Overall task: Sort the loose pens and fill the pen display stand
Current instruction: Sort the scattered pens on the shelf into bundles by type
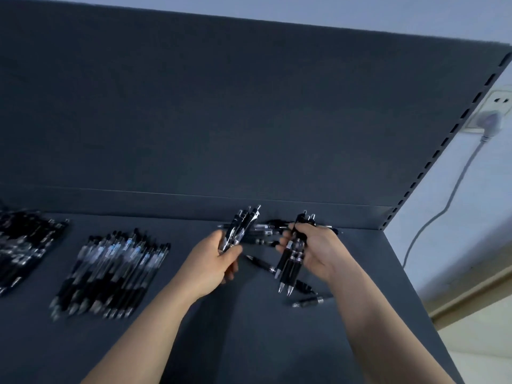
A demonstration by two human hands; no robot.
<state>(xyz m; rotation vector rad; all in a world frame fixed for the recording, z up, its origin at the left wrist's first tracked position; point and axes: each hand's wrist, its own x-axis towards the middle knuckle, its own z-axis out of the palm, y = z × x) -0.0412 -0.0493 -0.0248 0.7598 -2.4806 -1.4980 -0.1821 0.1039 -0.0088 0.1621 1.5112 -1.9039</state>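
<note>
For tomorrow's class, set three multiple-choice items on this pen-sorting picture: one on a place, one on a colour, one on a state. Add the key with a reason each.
1. Where on the shelf does the laid-out row of pens lie?
A) left of the left hand
B) at its right edge
C) hanging off the front

2. What colour is the shelf?
A) white
B) dark grey
C) red

3. What is the right hand doing?
A) lying flat, empty
B) gripping a bundle of pens
C) making an empty fist

Key:
1 A, the row lies left of that hand.
2 B, its surface is dark grey throughout.
3 B, its fingers curl round several pens.
</note>
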